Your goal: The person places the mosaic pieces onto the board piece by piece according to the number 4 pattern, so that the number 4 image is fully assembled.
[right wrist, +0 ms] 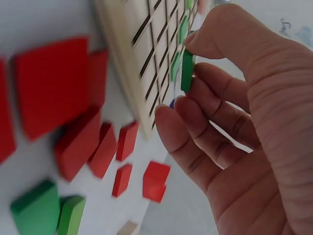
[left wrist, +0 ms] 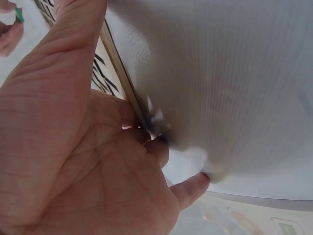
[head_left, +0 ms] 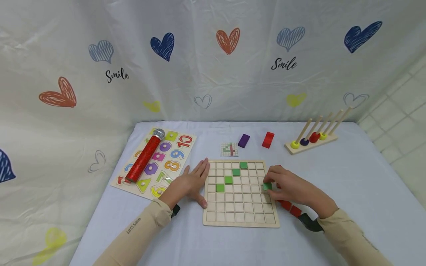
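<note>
A square wooden grid board (head_left: pixel 240 218) lies flat on the table, with several green tiles (head_left: pixel 228 180) in a diagonal line of its cells. My left hand (head_left: pixel 192 183) rests at the board's left edge, fingers spread and thumb lower down; the left wrist view shows fingertips touching that edge. Between thumb and fingers, my right hand (head_left: pixel 294 185) pinches a green tile (right wrist: pixel 187 71) over the board's right edge. Red tiles (head_left: pixel 295 211) lie beside the board, partly hidden under the right hand. Two more green tiles (right wrist: pixel 36 208) appear near them in the right wrist view.
A number-and-shape puzzle board (head_left: pixel 133 187) lies at left with a red microphone (head_left: pixel 144 159) across it. Behind the grid are a small pattern card (head_left: pixel 224 149), purple pieces (head_left: pixel 244 140) and red pieces (head_left: pixel 268 140). A peg stand with rings (head_left: pixel 307 147) stands back right.
</note>
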`<state>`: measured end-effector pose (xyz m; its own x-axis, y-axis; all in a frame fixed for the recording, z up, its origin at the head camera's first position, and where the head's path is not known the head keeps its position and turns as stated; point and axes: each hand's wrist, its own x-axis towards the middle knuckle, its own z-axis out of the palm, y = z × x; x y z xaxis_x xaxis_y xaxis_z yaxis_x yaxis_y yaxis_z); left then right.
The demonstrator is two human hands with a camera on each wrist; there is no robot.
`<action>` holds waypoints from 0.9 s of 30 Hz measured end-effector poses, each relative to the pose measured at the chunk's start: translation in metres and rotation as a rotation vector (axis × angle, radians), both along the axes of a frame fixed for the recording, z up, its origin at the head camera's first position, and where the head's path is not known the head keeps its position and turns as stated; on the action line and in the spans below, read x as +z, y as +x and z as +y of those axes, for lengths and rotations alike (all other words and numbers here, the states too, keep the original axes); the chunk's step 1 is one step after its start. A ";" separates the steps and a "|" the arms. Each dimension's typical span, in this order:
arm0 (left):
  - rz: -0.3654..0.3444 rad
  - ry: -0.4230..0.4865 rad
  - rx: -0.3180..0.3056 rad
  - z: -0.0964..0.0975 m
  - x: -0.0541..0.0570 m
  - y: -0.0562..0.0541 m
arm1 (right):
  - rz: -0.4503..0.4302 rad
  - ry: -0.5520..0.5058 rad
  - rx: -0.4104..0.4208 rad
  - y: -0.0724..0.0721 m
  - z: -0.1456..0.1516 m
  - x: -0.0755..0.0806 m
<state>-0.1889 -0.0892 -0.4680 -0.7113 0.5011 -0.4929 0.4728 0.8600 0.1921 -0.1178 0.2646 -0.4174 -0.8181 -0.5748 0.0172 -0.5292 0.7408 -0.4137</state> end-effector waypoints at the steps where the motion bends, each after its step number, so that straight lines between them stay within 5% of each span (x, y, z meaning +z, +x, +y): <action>1: 0.000 -0.001 -0.001 0.000 0.000 0.000 | -0.012 -0.004 -0.006 0.000 -0.004 0.000; 11: -0.013 -0.008 -0.010 -0.001 0.001 -0.002 | 0.097 -0.023 0.124 -0.003 -0.053 -0.006; 17: -0.006 0.001 -0.014 -0.001 0.003 -0.001 | 0.111 0.002 0.134 0.000 -0.079 -0.007; 27: 0.008 -0.016 -0.009 0.000 -0.008 -0.005 | 0.130 0.053 0.215 0.001 -0.115 -0.019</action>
